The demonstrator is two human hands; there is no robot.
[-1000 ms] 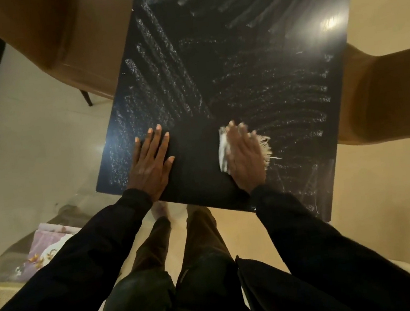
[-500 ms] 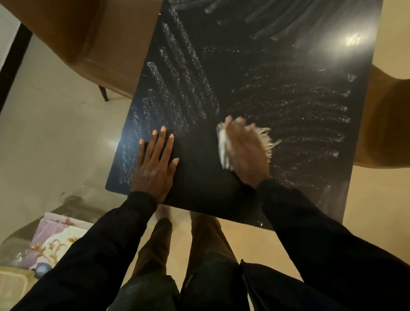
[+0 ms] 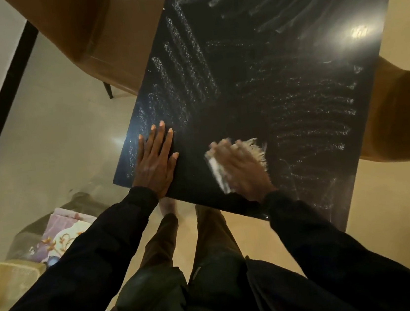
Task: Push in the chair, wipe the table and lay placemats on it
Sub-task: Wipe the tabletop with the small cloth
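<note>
Obs., standing at the near end of the table.

- Table (image 3: 279, 74): black glossy top, running from 6 o'clock away toward 12 o'clock. Most of the top carries pale, streaky wipe marks in bands. A dark unmarked patch lies between the two hands. Lamp glare (image 3: 359, 31) sits at about 2 o'clock on the top.
- Left hand (image 3: 155, 161): palm down, fingers straight and close together, resting flat on the top near the 7 o'clock corner. Holds nothing.
- Right hand (image 3: 242, 170): motion-blurred. It lies spread, palm down, pressing on a white cloth (image 3: 256, 147) near the 6 o'clock edge. As far as the blur allows, the fingers look laid out over the cloth, not curled round it. The cloth's fringe sticks out past the fingertips toward 1 o'clock, and a white edge shows at the thumb side.
- The hands are apart and not touching each other. Both arms are in dark sleeves.
- Brown chair (image 3: 96, 39): at 10 to 11 o'clock, seat tucked against the table's left long edge, one dark leg visible on the floor.
- Second brown chair (image 3: 405, 115): at 3 o'clock, against the right long edge.
- Floor, 8 o'clock: a floral-printed mat (image 3: 61, 235), lying well away from the table. Beside it, nearer the person, is a pale yellow basket (image 3: 10, 280).
- The person's legs stand at the 6 o'clock edge.
</note>
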